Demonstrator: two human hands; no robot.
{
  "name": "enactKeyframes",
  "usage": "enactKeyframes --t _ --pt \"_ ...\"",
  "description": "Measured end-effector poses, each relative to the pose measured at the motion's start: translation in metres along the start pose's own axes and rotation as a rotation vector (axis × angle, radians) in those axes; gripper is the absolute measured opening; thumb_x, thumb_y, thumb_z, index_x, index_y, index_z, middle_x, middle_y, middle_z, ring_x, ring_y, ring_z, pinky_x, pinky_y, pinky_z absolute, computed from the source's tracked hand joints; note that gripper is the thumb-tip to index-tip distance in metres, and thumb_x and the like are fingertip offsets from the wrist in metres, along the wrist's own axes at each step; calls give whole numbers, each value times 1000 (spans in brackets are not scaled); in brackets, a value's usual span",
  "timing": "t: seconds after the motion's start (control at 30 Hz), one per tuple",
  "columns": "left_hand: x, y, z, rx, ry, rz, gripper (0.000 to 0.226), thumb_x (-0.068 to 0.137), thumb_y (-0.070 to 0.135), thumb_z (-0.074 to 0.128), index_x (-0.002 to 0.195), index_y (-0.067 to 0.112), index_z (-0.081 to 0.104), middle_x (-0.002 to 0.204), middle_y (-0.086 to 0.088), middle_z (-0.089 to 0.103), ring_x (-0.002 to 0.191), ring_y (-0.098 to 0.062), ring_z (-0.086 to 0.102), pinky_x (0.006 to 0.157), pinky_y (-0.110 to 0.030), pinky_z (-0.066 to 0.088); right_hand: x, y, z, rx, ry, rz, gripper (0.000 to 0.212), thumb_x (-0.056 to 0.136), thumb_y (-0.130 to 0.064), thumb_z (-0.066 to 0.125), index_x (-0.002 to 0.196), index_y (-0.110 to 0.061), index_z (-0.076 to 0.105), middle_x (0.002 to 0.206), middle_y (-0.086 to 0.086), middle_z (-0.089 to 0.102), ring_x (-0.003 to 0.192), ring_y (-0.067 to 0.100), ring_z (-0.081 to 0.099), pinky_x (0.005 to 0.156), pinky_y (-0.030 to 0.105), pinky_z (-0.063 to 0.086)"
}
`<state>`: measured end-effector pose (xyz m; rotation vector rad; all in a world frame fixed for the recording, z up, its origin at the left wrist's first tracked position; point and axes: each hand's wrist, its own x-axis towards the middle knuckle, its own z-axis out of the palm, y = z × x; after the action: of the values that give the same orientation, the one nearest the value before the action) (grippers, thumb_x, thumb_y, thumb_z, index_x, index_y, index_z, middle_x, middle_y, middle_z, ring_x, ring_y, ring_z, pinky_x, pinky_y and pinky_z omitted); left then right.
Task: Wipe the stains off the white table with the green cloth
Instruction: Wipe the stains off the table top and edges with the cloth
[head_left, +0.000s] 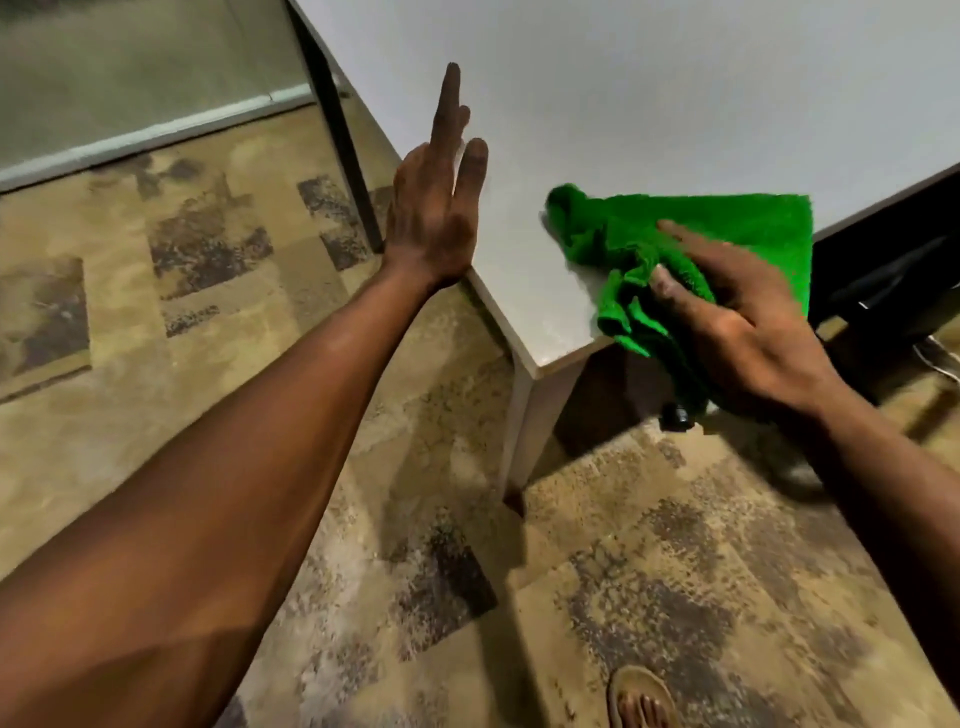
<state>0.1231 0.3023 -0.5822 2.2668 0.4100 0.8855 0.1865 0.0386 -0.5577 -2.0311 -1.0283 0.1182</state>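
A bright green cloth (727, 234) lies bunched on the near corner of the white table (649, 93), part of it hanging over the front edge. My right hand (743, 322) rests on the cloth, thumb and fingers pinching its crumpled folds. My left hand (441, 202) is raised edge-on beside the table's left edge, fingers straight and spread slightly, holding nothing. I cannot make out any stains on the tabletop from here.
The table's white leg (524, 431) stands at the corner above a mottled tan floor (234, 322). A glass panel with a pale frame (156, 124) is at the far left. Dark objects and a cable (893, 291) sit under the table at right. My sandalled foot (641, 701) shows below.
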Motion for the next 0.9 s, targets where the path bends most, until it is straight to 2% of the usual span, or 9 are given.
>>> enactKeyframes --t 0.03,0.1,0.23,0.37,0.5,0.6,0.7,0.8,0.9 --pt "0 0 0 6 1 4 62 106 44 26 162 19 12 157 -9 45 118 -29 64 100 -48 49 4 0 5 -90 48 10 49 95 -45 50 142 -34 55 149 -4 52 145 16 43 121 46 27" --pt "1 -1 0 -1 11 6 62 106 42 27 162 17 13 158 -11 43 130 -27 58 102 -42 48 4 -8 30 -168 123 19 50 95 -50 46 139 -31 60 150 -9 53 146 16 38 116 39 18" --pt "1 -5 3 -32 41 24 61 108 37 29 161 14 13 158 -14 42 145 -22 43 109 -35 41 -29 -29 72 -155 149 -152 45 97 -45 44 134 -29 64 146 -16 57 142 13 41 114 51 23" --pt "3 -8 4 -14 54 41 59 108 36 27 162 16 13 157 -13 44 136 -21 51 111 -36 40 -47 -9 58 -82 111 -279 44 100 -37 43 138 -21 60 149 -9 56 144 16 41 114 57 26" --pt "1 -10 6 -10 68 47 59 107 38 24 161 16 14 157 -12 45 142 -24 45 116 -41 35 -42 20 64 -332 267 -320 55 93 -41 47 143 -20 54 154 7 48 149 34 34 114 67 24" --pt "2 -13 8 -15 82 47 59 107 39 24 161 17 17 155 -12 48 141 -24 47 112 -34 36 -42 12 93 -452 353 -365 63 85 -48 48 144 -27 53 153 9 48 147 41 32 117 68 17" --pt "3 -14 8 -18 81 36 59 107 39 27 161 18 19 153 -11 50 140 -23 47 110 -32 36 -39 -4 106 -521 316 -499 50 92 -47 48 137 -33 64 149 8 54 140 40 44 115 64 24" --pt "4 -14 8 -30 63 29 61 105 39 27 161 16 19 153 -12 49 142 -24 46 110 -30 36 -35 -6 99 -606 321 -612 29 96 -38 59 121 -37 74 143 4 61 131 36 56 108 54 35" --pt "4 -11 7 -21 42 46 61 105 38 24 161 16 16 153 -15 49 137 -24 50 109 -33 38 -38 -4 77 -645 192 -658 29 91 -43 65 114 -31 78 143 8 61 129 38 58 103 56 40"
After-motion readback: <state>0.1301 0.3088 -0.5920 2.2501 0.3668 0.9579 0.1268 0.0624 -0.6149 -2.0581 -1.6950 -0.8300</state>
